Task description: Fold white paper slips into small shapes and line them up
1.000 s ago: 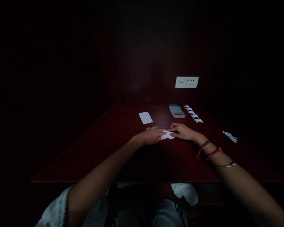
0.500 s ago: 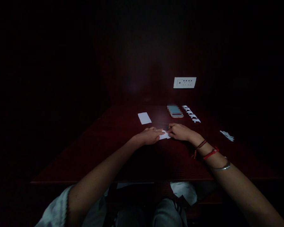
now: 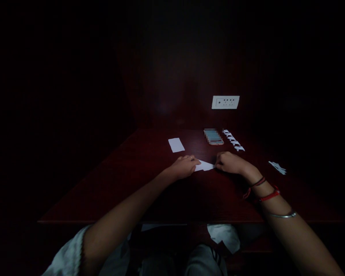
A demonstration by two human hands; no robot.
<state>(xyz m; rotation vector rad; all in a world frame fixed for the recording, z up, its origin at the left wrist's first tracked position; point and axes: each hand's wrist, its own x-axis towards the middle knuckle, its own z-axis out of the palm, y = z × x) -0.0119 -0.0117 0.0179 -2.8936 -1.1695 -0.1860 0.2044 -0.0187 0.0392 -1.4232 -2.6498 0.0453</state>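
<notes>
White paper (image 3: 206, 166), folded to a taper with a small step along its lower edge, lies between both hands on the dark red surface (image 3: 117, 184) in the head view I am watching from afar. I see the left hand (image 3: 186, 166) gripping its left end, thumb across the top. At the pointed right end, the right hand (image 3: 230, 162) touches the tip with curled fingers; that grip looks narrow, but I cannot tell whether it pinches the paper. Beyond the left hand I see a flat white rectangular sheet (image 3: 176, 145). Farther back sits a smartphone (image 3: 214, 137), its screen pixelated, and just right of it a slanting row of folded paper pieces (image 3: 233, 140). Right of the right hand, well apart, some pale strips (image 3: 277, 168) overlap. On my right forearm are a dark cord bracelet (image 3: 258, 182), a red bracelet (image 3: 270, 195) and a silver bangle (image 3: 284, 215).
</notes>
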